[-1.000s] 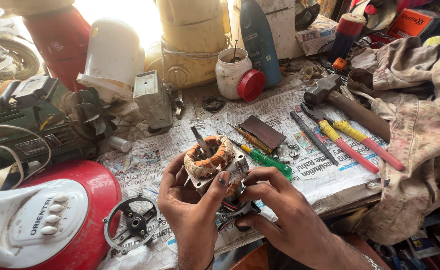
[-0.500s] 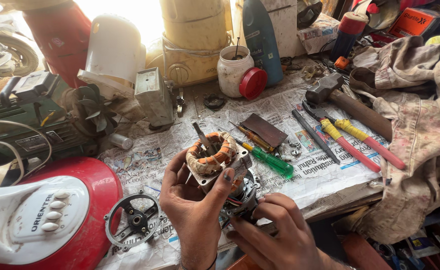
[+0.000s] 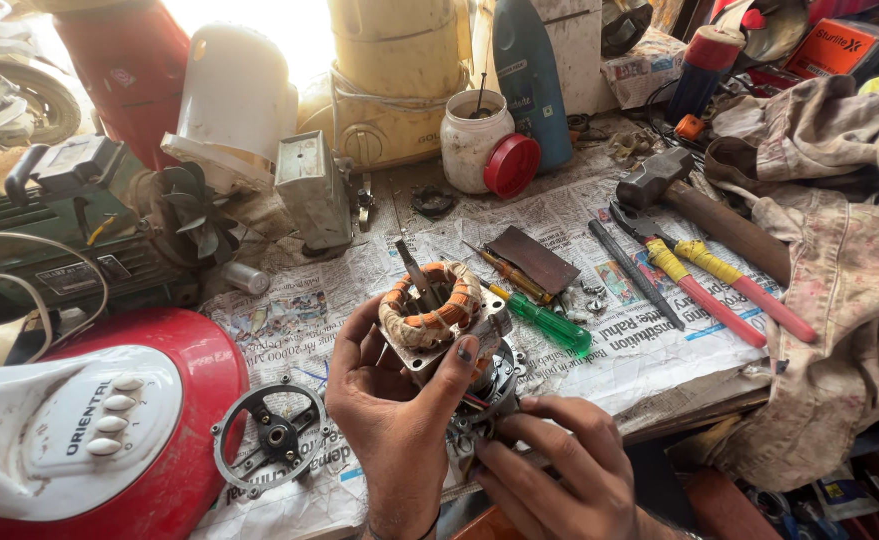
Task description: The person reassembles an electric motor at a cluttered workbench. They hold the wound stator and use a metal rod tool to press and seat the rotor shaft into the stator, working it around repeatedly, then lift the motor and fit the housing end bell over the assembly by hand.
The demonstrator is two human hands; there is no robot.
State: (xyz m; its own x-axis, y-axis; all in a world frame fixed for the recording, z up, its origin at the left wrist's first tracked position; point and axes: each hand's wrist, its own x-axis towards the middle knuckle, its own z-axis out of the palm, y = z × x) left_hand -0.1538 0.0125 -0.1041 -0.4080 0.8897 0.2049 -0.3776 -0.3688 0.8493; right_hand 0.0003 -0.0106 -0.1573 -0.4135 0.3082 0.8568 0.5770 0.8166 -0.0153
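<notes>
A small motor (image 3: 449,340) with orange copper windings bound in pale tape is gripped by the left hand (image 3: 394,430), the thumb pressed against its metal frame and the fingers wrapped behind it, so that the motor is held raised just in front of the palm. The lower end of the motor is touched by the right hand (image 3: 559,475), whose fingers are curled under and against it; whether anything is pinched between them cannot be told. Beside the motor on the left, a round black end plate (image 3: 269,437) is laid on the newspaper (image 3: 639,360), with a red and white appliance base (image 3: 89,430) further left. Just right of the motor a green-handled screwdriver (image 3: 544,322) is laid, and beyond it a dark flat pad (image 3: 532,260). Further right of the motor, pliers with red and yellow handles (image 3: 714,285) and a hammer (image 3: 699,205) are seen, then a stained cloth (image 3: 839,250). Behind the motor a white jar (image 3: 471,140) is stood open, with a thin stick seen rising from it; its contents cannot be made out, and its red lid (image 3: 511,165) is leaned against its side. A blue bottle (image 3: 529,75) is stood behind the jar.
</notes>
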